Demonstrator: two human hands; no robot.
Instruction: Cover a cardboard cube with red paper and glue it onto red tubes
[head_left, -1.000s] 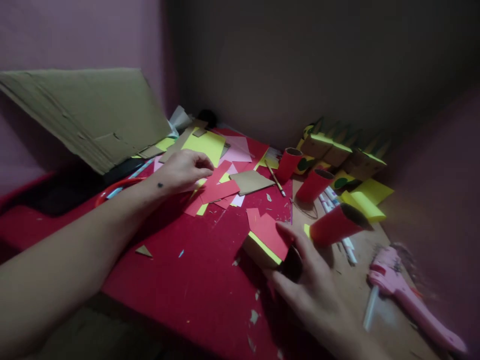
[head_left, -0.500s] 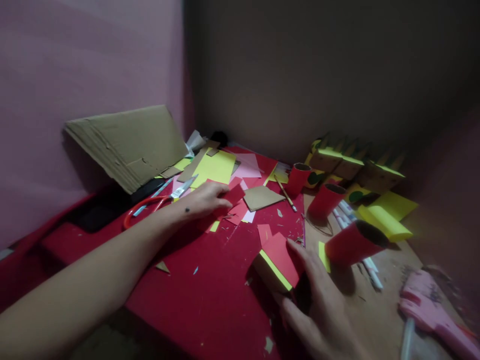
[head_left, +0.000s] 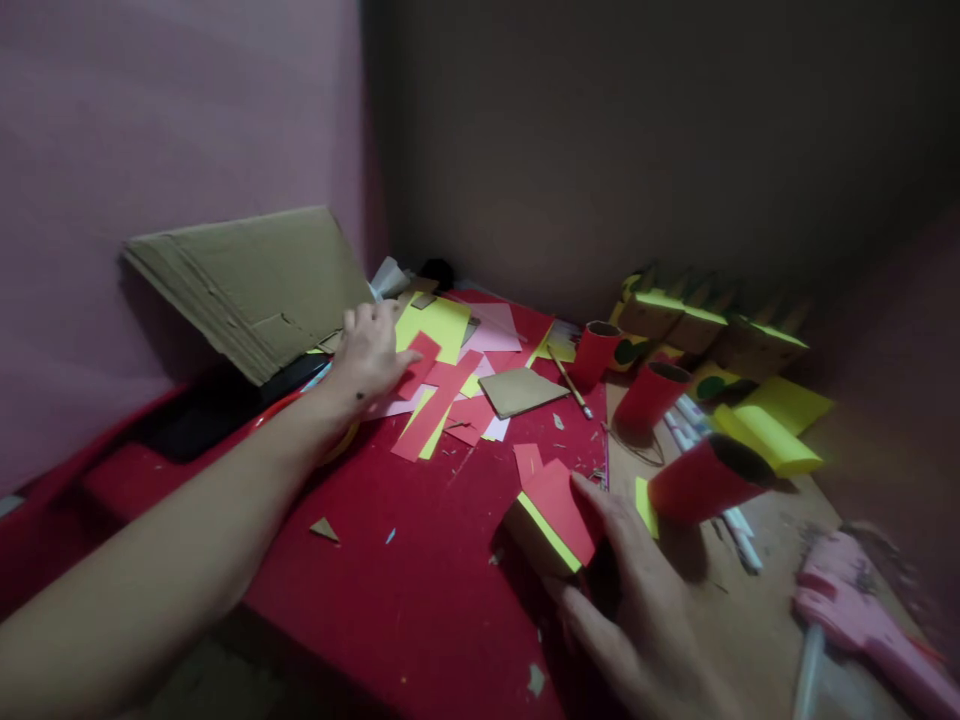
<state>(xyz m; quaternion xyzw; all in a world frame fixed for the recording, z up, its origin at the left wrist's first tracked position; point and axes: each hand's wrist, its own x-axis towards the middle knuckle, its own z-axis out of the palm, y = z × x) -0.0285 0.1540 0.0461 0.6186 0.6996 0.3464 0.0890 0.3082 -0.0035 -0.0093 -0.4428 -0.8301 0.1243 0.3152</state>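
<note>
My left hand [head_left: 373, 350] reaches over the paper scraps with its fingers spread. Its thumb overlaps a small red paper piece [head_left: 424, 362]; I cannot tell whether they touch firmly. Under and beside that arm, the scissors' red handle [head_left: 281, 407] shows only in part. Nearer the front, my right hand [head_left: 637, 590] grips a small cardboard box [head_left: 562, 505] with red paper on top and a yellow edge, thumb on the near side and fingers at the right. A red paper tab [head_left: 527, 462] sticks out at the box's far side.
Red-covered tubes [head_left: 709, 480] stand at the right beside yellow paper [head_left: 780, 430] and white sticks [head_left: 742, 540]. A pink glue gun [head_left: 847, 590] lies front right. Farther back are a cardboard square [head_left: 523, 391], a pencil [head_left: 571, 385] and yellow-topped boxes [head_left: 679, 320]. A cardboard sheet [head_left: 262, 285] leans left.
My left hand has moved left and back, its fingers spreading, and the small red paper piece has shifted left too. The scissors' blades are now hidden. My right hand keeps the box in place.
</note>
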